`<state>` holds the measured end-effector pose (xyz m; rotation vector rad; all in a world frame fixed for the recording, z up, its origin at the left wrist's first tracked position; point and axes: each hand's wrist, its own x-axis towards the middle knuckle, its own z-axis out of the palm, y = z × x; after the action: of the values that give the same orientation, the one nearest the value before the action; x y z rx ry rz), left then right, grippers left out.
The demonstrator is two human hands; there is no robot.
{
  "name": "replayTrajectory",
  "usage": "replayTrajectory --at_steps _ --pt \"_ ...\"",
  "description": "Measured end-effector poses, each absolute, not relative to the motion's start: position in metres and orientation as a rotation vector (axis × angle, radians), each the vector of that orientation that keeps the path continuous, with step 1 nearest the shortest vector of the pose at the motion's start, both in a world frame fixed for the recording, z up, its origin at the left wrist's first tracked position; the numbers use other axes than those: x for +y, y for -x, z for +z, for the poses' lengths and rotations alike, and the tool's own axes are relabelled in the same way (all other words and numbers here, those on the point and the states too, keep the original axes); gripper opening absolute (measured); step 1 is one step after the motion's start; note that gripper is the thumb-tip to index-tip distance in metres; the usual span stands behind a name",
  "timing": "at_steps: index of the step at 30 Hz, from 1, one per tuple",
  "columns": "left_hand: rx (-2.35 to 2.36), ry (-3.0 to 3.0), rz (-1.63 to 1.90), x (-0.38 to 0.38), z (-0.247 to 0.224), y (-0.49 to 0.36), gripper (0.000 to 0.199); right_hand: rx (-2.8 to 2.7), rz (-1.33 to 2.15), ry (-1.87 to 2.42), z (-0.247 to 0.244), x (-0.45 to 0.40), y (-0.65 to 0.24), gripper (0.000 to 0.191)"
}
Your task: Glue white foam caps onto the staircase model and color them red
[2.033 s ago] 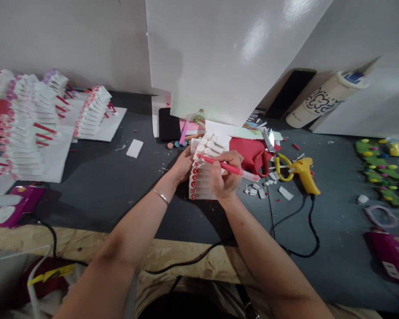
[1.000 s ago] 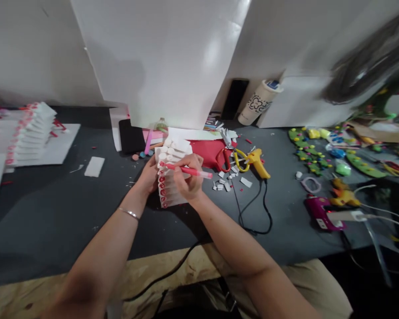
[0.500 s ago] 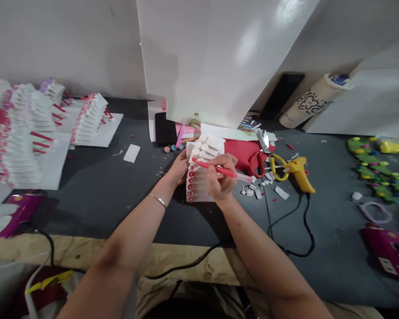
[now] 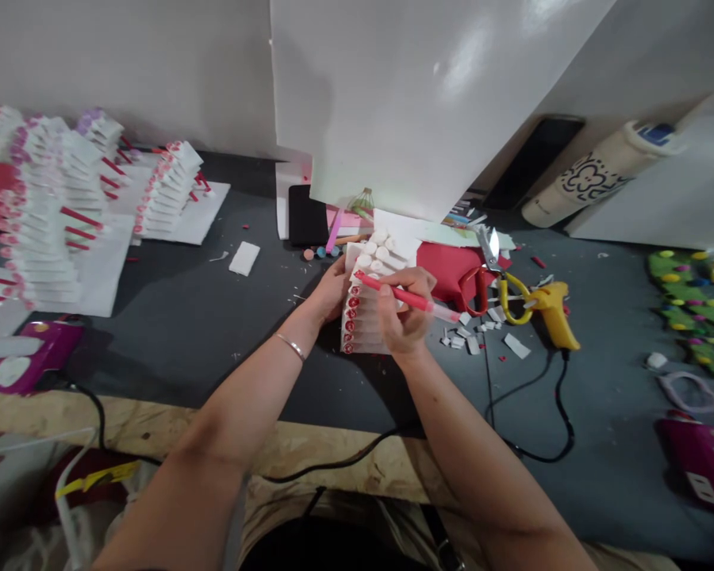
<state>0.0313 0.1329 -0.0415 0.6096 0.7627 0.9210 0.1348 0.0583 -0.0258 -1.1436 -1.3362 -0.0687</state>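
A white model of stacked paper rolls [image 4: 366, 317] stands on the dark table in front of me. The round ends along its left side are marked with red, while the upper ones are plain white. My left hand [image 4: 334, 289] grips its left edge, some fingers hidden behind it. Pinched in my right hand [image 4: 408, 309] is a red marker pen [image 4: 413, 299], its tip touching a roll end near the middle of the stack. Red card [image 4: 446, 270] lies just behind my right hand, with red-handled scissors [image 4: 476, 289] on it.
Several similar paper models [image 4: 41, 238] stand at the left. On the right are a yellow glue gun [image 4: 553, 309] with a black cord, paper scraps [image 4: 467, 341], a tumbler [image 4: 595, 178] and green felt decoration [image 4: 684, 309]. Purple power strips [image 4: 36, 357] lie at both sides.
The view has shifted, so the whole scene sits a little further right and higher. The marker stays in my right hand at the roll ends, and my left hand keeps its grip.
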Motion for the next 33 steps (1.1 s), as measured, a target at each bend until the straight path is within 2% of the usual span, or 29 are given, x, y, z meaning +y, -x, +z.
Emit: replayTrajectory --at_steps 4,26,33 --pt "0.79 -0.611 0.914 0.134 -0.043 -0.031 0.041 -1.284 -0.07 1.161 -0.027 0.057 -0.137 0.015" --pt "0.815 -0.557 0.904 0.133 -0.036 -0.032 0.038 -1.205 -0.05 1.12 -0.029 0.061 -0.146 0.008" --pt "0.842 -0.575 0.904 0.135 -0.041 -0.031 0.043 -1.216 -0.1 1.147 -0.03 0.062 -0.147 0.009"
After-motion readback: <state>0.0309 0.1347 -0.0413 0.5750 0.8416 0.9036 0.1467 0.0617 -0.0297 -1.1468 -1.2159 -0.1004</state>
